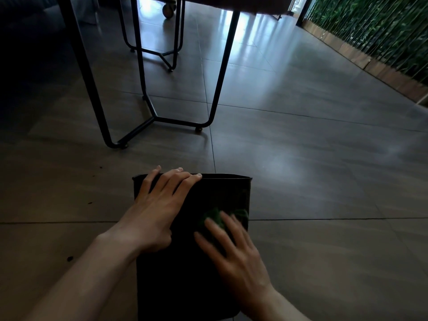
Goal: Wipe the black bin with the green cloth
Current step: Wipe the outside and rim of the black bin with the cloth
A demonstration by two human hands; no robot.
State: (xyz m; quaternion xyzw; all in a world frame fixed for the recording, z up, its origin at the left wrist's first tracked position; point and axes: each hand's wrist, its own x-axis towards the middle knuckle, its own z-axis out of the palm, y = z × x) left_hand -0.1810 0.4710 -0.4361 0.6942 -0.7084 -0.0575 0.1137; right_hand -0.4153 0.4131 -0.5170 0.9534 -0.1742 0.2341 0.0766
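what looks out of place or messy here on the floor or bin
The black bin lies tipped on its side on the tiled floor, held by the left hand while the right hand wipes it with the green cloth. A few dark specks dot the floor left of it.

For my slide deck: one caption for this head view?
Left hand steadies the black bin on the floor while right hand presses the green cloth against it.

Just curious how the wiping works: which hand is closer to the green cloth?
The right hand: its fingers press on the cloth against the bin. The left hand rests flat on the bin, apart from the cloth.
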